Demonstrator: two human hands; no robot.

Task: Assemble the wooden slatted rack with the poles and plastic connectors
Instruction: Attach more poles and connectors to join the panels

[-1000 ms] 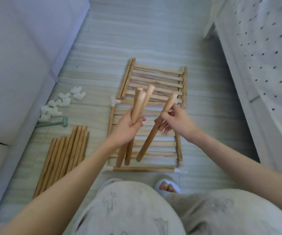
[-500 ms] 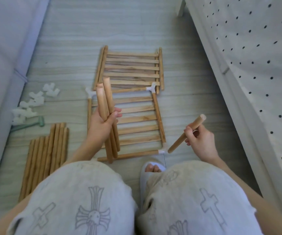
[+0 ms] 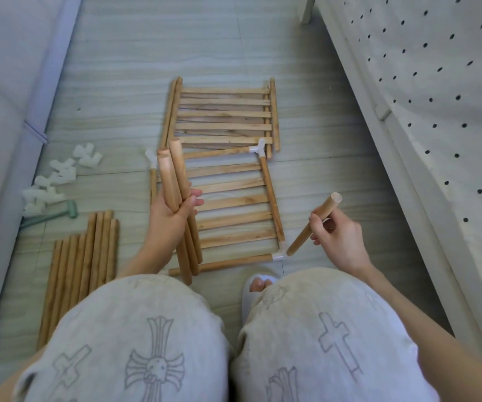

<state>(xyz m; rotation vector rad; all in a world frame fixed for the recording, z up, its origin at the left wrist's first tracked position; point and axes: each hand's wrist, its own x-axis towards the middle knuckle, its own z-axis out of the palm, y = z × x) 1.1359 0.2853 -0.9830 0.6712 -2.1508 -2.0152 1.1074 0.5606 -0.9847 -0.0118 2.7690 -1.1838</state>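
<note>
- A pale wood-grain floor (image 3: 306,68) fills the view from above; a person crouches over it, knees in light patterned trousers at the bottom edge.
- A spotted white bed cover (image 3: 437,82) runs along the right side, and a pale cushioned edge lines the left.
- Two slatted wooden panels lie flat at the centre: the far panel (image 3: 225,114) is bare, and the near panel (image 3: 234,204) is framed by poles with white plastic connectors at its corners.
- A row of spare poles (image 3: 83,256) lies on the floor to the left, long axes pointing away from the person.
- The left hand (image 3: 170,216) grasps a bundle of poles (image 3: 173,175), held nearly upright above the near panel's left side.
- The right hand (image 3: 335,239) grasps a single pole (image 3: 312,227), slanting down and to the left.
- That pole's lower end sits just beside the near-right corner connector (image 3: 280,255); whether it touches cannot be told. The right hand is the nearer one to seat it there.
- Loose white connectors (image 3: 60,175) and a small green mallet (image 3: 51,216) lie by the left edge.
</note>
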